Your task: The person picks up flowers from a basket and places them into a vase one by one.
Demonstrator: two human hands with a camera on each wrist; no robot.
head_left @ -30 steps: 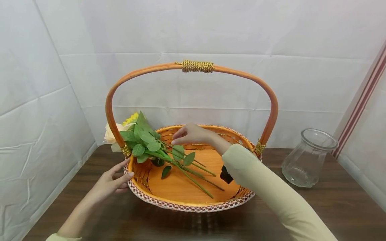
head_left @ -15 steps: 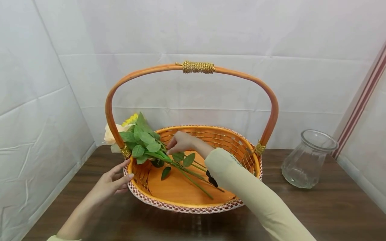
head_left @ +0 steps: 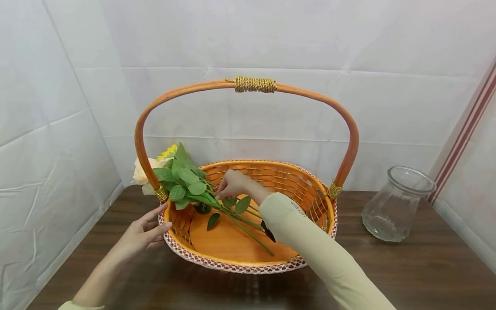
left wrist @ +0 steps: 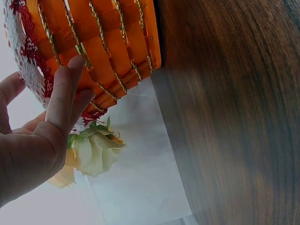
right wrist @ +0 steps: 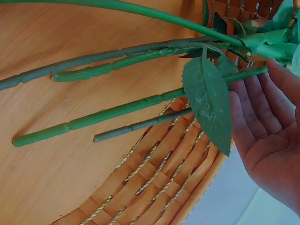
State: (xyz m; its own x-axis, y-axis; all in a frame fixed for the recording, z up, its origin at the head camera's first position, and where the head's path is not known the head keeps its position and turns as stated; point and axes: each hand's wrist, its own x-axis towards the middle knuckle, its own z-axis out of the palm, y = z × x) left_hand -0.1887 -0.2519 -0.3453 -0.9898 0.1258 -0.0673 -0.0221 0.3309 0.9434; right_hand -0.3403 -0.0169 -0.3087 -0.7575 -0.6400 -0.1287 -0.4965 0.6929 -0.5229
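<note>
An orange woven basket [head_left: 248,263] with a tall arched handle stands on the table. Several flowers lie across its left side, stems inside and blooms past the rim. A cream rose [head_left: 142,170] and a yellow flower [head_left: 168,152] show there. My left hand [head_left: 136,236] holds the basket's left rim, thumb over the edge and fingers against the outer wall [left wrist: 105,42]. Inside the basket, my right hand [head_left: 236,183] pinches a green stem [right wrist: 112,112] between thumb and curled fingers [right wrist: 255,105]. Which bloom this stem belongs to is hidden among the leaves [head_left: 187,176].
A clear glass vase [head_left: 391,211] stands on the dark wooden table [head_left: 430,267], right of the basket. The basket's handle [head_left: 352,146] arches above the right hand. White sheeting [head_left: 271,38] hangs behind and at the sides.
The right hand has moved left and a little down onto the stems, and its fingers have closed on one. The left hand, basket and flowers look unmoved.
</note>
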